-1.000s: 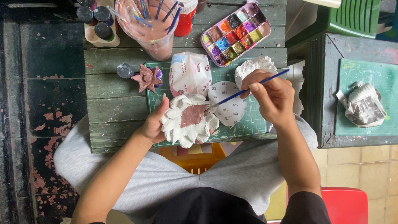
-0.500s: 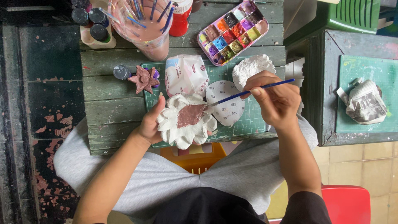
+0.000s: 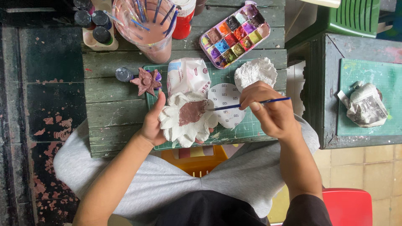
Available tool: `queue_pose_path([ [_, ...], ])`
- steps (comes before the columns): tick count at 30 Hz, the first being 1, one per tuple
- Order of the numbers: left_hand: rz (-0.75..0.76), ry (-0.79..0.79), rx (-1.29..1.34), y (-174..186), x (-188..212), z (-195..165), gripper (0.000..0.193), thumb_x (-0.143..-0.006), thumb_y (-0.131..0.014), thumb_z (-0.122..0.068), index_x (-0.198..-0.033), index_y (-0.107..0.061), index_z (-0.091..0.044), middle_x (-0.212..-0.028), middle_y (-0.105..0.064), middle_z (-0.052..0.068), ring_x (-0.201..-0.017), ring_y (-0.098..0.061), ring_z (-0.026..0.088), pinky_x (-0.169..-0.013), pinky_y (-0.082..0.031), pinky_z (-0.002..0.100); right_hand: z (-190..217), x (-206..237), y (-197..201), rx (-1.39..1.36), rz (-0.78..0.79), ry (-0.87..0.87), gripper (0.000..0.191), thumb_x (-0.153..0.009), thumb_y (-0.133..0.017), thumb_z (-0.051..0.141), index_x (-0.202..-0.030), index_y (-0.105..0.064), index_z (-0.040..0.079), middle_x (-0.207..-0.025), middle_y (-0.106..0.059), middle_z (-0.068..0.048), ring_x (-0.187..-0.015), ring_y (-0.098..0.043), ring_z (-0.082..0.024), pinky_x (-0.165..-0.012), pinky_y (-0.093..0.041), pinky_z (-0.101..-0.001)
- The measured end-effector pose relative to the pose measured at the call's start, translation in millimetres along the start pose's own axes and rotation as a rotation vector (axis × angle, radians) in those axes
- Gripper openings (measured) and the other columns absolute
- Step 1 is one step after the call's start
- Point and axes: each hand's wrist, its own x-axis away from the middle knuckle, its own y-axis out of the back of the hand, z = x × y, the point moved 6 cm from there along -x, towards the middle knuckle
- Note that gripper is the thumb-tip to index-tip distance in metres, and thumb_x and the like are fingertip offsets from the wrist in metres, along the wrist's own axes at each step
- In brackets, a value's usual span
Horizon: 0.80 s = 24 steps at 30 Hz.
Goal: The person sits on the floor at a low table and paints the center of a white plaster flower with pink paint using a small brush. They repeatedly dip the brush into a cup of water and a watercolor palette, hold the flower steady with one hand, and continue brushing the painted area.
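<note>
The person's left hand (image 3: 151, 125) cups a white plaster flower (image 3: 186, 121) from the side, thumb up along its edge, fingers hidden underneath; the grip is wrapped round the rim and holds it just over the green cutting mat (image 3: 251, 125) at the near edge of the table (image 3: 109, 113). The middle of the flower carries a brown painted patch.

The right hand (image 3: 268, 111) pinches a thin blue paintbrush (image 3: 251, 103) between thumb and fingers, closed tightly on the handle, and the brush tip touches the right edge of the brown patch.

Just behind the flower lie a crumpled white packet (image 3: 188, 75) and a round white disc (image 3: 226, 111), and further right sits another white plaster piece (image 3: 255, 72). A small painted star-shaped flower (image 3: 145, 81) lies on the left. At the far side stand a paint palette (image 3: 234, 33) with many colours and a cup of murky water (image 3: 146, 25) full of brushes.
</note>
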Motion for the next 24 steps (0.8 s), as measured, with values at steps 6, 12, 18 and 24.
queue_pose_path([
  [6, 0.117, 0.037, 0.046, -9, 1, 0, 0.092, -0.1, -0.042, -0.071, -0.16, -0.032, -0.002, -0.155, -0.048, 0.022, -0.135, -0.055, 0.045, -0.108, -0.047, 0.066, 11, -7, 6, 0.072, -0.104, 0.01, 0.003, -0.1, -0.06, -0.007, -0.101, -0.06, -0.004, -0.089, -0.069, -0.016, -0.085, -0.07, -0.03, -0.081, -0.059, -0.0402],
  [12, 0.004, 0.023, -0.016, 4, 1, 3, 0.093, -0.099, -0.043, -0.07, -0.16, -0.033, 0.0, -0.154, -0.049, 0.021, -0.137, -0.053, 0.039, -0.112, -0.044, 0.062, 16, -10, -6, 0.104, -0.119, 0.084, 0.014, -0.1, -0.064, -0.008, -0.091, -0.054, -0.005, -0.089, -0.069, -0.019, -0.083, -0.073, -0.029, -0.073, -0.062, -0.0381],
  [18, -0.076, -0.023, -0.031, 13, 1, 2, 0.091, -0.099, -0.043, -0.069, -0.159, -0.035, -0.001, -0.153, -0.051, 0.019, -0.137, -0.053, 0.035, -0.115, -0.043, 0.054, 39, -9, -16, 0.291, -0.055, 0.156, 0.007, -0.094, -0.066, -0.006, -0.094, -0.059, -0.003, -0.087, -0.071, -0.015, -0.084, -0.073, -0.029, -0.073, -0.061, -0.037],
  [24, -0.077, -0.019, -0.065, 17, 2, 5, 0.09, -0.099, -0.043, -0.069, -0.158, -0.036, -0.001, -0.152, -0.052, 0.019, -0.136, -0.054, 0.032, -0.115, -0.044, 0.051, 42, -6, -22, 0.348, -0.088, 0.271, 0.02, -0.101, -0.064, -0.007, -0.09, -0.049, 0.0, -0.092, -0.072, -0.016, -0.088, -0.074, -0.031, -0.075, -0.063, -0.0379],
])
